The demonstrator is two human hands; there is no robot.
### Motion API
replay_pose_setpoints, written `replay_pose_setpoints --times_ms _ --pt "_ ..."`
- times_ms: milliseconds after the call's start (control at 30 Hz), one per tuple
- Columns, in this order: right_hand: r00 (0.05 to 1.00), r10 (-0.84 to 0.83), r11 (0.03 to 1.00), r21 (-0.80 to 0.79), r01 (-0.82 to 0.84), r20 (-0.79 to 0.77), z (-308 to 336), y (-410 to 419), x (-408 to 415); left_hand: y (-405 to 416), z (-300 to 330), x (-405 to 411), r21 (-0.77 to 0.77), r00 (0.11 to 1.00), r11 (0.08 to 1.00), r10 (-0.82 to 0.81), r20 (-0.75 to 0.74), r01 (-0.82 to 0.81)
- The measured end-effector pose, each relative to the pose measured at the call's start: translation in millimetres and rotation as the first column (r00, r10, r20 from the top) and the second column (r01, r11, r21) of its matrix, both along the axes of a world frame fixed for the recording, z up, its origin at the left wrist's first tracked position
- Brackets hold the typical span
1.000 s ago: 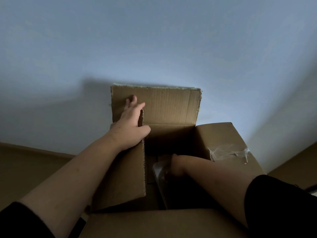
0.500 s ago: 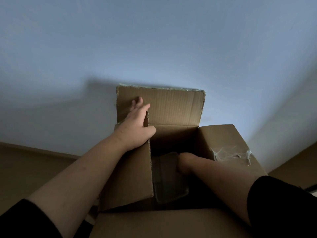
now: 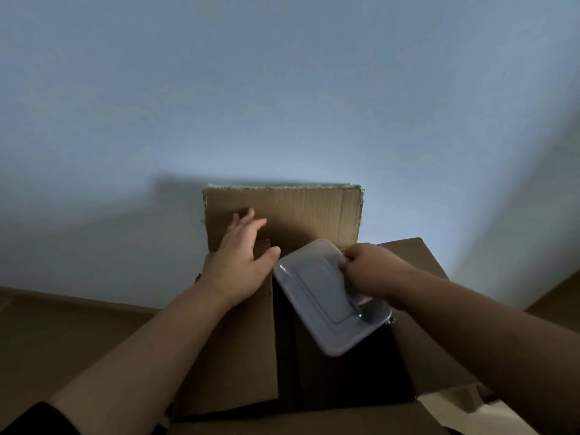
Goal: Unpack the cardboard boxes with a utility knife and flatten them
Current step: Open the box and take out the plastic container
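Observation:
An open brown cardboard box (image 3: 301,211) stands in front of me against a pale wall, its far flap upright. My left hand (image 3: 241,262) lies flat on the left flap (image 3: 229,356), fingers spread, pressing it outward. My right hand (image 3: 373,271) grips the right edge of a clear plastic lidded container (image 3: 323,293) and holds it tilted above the dark box opening. No utility knife is in view.
The box's right flap (image 3: 417,255) is folded outward and the near flap (image 3: 282,425) lies along the bottom of the view. A brown floor (image 3: 62,328) runs left of the box, and a pale wall (image 3: 282,89) stands close behind it.
My right hand has come up out of the box, lifting the plastic container from inside to above the opening. My left hand has stayed on the left flap.

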State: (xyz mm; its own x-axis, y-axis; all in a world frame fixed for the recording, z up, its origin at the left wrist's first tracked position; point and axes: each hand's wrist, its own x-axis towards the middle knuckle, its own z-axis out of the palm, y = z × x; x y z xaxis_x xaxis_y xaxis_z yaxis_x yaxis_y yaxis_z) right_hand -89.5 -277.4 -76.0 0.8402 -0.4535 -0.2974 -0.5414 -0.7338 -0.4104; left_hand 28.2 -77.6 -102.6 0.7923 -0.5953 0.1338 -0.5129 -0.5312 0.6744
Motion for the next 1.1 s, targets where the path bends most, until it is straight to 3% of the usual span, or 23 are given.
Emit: replay_pose_setpoints --times_ms 200,333,500,600,700,767,933,1100 --pt "0.998 0.032 0.998 0.055 -0.029 -0.056 19.7 -17.1 -5.6 -0.3 22.5 -9.5 0.082 0.999 0.995 0.053 -0.004 -0.052" --pt "0.999 0.019 0.977 0.214 -0.009 -0.043 49.7 -12.4 -11.3 -1.3 54.6 -13.1 0.155 0.990 0.986 0.081 -0.119 -0.062" --pt "0.996 0.000 0.919 0.392 0.035 -0.090 92.2 0.9 -29.7 2.8 98.5 -39.2 0.248 0.943 0.967 0.025 -0.332 0.061" --pt "0.993 0.006 0.905 0.424 0.044 -0.116 128.7 8.7 -44.3 7.6 130.5 -55.0 0.221 0.832 0.966 0.012 -0.555 0.134" --pt "0.992 0.009 0.890 0.453 0.049 -0.125 171.5 15.6 -56.7 11.0 169.2 -70.6 0.013 0.512 0.995 -0.039 -0.858 0.097" --pt "0.991 0.023 0.885 0.463 0.042 -0.135 202.2 21.3 -65.6 15.2 202.1 -87.0 -0.038 0.355 0.999 -0.044 -0.934 0.024" --pt "0.987 0.035 0.884 0.465 0.044 -0.159 278.8 32.9 -90.2 37.8 268.8 -126.2 -0.120 0.232 0.986 -0.091 -0.968 -0.114" --pt "0.990 -0.062 0.852 0.510 0.120 -0.129 325.0 41.1 -112.3 55.0 309.9 -157.8 -0.173 0.241 0.934 -0.098 -0.966 -0.314"
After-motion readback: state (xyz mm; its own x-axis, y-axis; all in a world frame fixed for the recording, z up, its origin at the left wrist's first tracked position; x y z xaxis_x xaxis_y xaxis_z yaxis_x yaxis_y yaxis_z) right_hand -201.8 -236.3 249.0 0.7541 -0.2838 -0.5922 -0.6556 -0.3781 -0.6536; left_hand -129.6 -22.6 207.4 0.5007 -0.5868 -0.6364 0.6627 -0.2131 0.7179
